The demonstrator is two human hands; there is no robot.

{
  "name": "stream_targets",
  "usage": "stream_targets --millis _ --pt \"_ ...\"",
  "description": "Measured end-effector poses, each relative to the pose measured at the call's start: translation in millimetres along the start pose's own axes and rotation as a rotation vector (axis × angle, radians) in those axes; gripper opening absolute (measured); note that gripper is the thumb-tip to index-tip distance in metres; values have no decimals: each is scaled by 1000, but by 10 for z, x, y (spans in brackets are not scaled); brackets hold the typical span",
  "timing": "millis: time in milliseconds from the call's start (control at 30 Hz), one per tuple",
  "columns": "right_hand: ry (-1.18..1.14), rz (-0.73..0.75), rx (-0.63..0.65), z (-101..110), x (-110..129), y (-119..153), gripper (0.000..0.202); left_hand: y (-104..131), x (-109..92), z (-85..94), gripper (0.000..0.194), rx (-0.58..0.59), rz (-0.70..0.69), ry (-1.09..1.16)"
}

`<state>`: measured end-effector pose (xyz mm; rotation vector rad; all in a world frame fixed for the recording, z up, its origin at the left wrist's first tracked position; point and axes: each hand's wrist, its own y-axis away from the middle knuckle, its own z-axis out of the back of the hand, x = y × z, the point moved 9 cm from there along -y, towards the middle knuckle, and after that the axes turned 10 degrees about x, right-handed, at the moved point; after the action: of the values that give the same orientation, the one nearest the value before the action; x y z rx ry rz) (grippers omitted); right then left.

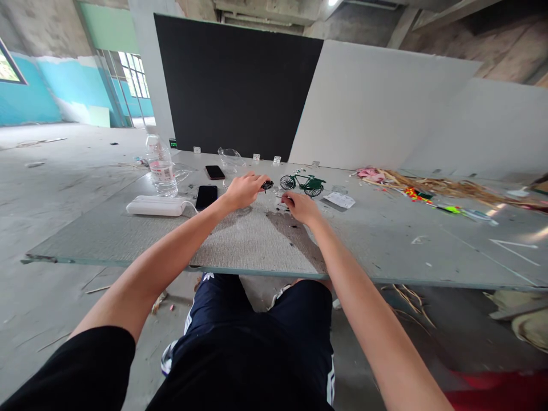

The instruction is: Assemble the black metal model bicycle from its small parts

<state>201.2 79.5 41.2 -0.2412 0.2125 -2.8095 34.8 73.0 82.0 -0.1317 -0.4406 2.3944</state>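
My left hand (246,189) is closed round a small dark part (268,185), which sticks out past its fingertips above the grey table (265,245). My right hand (298,205) has its thumb and fingers pinched together just in front of the model bicycle; whatever they hold is too small to make out. The green model bicycle (303,184) stands upright on its wheels behind my right hand. Several tiny dark pieces (282,209) lie on the table between and below my hands. A white paper (339,200) lies to the right of the bicycle.
A water bottle (161,168), a white power strip (154,206) and two phones (206,197) are on the left. Crumpled clear plastic (231,157) lies behind my left hand. Raffia strands (432,185) and colourful bits (417,195) are at right. A black panel (240,85) stands behind.
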Motion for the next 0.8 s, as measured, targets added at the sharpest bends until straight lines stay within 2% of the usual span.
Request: stream_targets --millis 133,300,567,800 --pt "64 36 72 -61 113 -8 28 0 -4 0 38 -4 -6 1" --pt "14 114 111 -115 297 -4 35 0 -4 -2 39 14 -5 6" --pt "-22 150 170 -91 313 80 22 6 -16 13 40 -3 -3 -1" --pt "-17 153 194 -124 339 82 25 5 -17 17 36 -15 -16 6"
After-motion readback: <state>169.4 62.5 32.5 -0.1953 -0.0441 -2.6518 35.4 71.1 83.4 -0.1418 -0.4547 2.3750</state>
